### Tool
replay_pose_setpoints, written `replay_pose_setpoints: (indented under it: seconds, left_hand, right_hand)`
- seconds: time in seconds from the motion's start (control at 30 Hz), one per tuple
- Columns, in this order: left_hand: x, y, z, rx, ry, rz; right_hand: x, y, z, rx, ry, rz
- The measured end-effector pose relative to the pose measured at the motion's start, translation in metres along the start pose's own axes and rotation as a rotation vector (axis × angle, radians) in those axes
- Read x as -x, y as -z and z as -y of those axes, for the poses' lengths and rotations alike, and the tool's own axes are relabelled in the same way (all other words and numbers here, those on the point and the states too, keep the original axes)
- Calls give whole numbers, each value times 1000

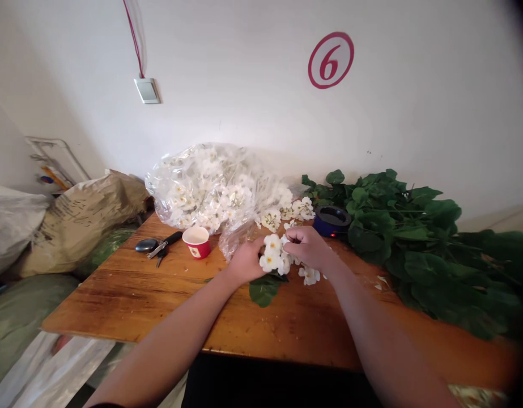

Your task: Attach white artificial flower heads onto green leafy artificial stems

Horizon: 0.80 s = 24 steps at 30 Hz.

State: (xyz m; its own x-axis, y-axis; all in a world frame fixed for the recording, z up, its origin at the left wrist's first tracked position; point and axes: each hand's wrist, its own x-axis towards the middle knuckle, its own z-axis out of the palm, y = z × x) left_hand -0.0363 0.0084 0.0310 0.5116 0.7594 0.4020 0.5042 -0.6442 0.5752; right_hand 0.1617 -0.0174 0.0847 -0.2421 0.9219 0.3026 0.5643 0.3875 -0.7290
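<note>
White flowers with yellow centres are bunched between my two hands over the wooden table. My left hand is closed around the left side of the bunch, its fingertips partly hidden by the petals. At the right side my right hand has its fingers pinched together at the flowers; what lies between the fingertips is too small to tell. A green leaf sticks out below the bunch. Another white blossom is just under my right hand.
Behind stands a clear plastic bag of white flowers. To its left front are a red and white paper cup and pliers. A dark blue pot with a red light and piled green leaves are at the right.
</note>
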Motion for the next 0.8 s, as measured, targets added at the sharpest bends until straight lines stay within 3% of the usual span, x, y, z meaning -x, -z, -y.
replay_pose_setpoints:
  seconds: [0.2, 0.3, 0.4, 0.57, 0.8]
  left_hand:
    - [-3, -2, 5, -47, -43, 13]
    - [-4, 0, 9, 9, -107, -72]
    - [-4, 1, 10, 53, -153, -155]
    - [-4, -2, 9, -30, -70, -81]
    - [-5, -3, 11, -121, -49, -26]
  right_hand:
    - [1, -4, 10, -38, -42, 0]
    - [3, 0, 10, -57, 27, -76]
    - [5, 3, 4, 59, 101, -67]
    - [8, -6, 4, 261, 214, 6]
    - [11, -18, 19, 341, 321, -58]
